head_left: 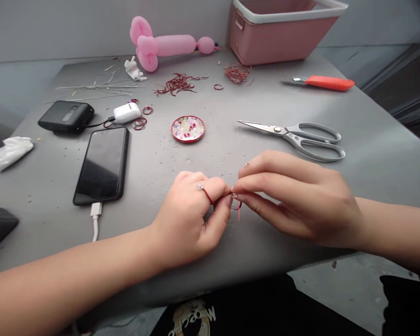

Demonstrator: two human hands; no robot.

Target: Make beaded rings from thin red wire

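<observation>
Near the table's front edge, my left hand [192, 212] pinches a small piece of red cord [239, 212] between thumb and forefinger. A red cord ring with a pale bead [200, 186] sits on a finger of this hand. The fingertips of my right hand [297, 196] meet the left ones and pinch the same piece; most of it is hidden by the fingers. Beyond my hands stands a round red-rimmed lid [188, 129] holding several pale, purple and red beads. Grey scissors [290, 135] lie above my right hand, their blades pointing left.
A phone [101, 163] on a white cable, a black power bank [66, 116] and a white earbud case [127, 112] lie left, beside several cord rings [140, 123]. Farther back are red cord scraps [178, 84], a pink balloon [171, 45], a pink bin [276, 39] and an orange-handled cutter [329, 83].
</observation>
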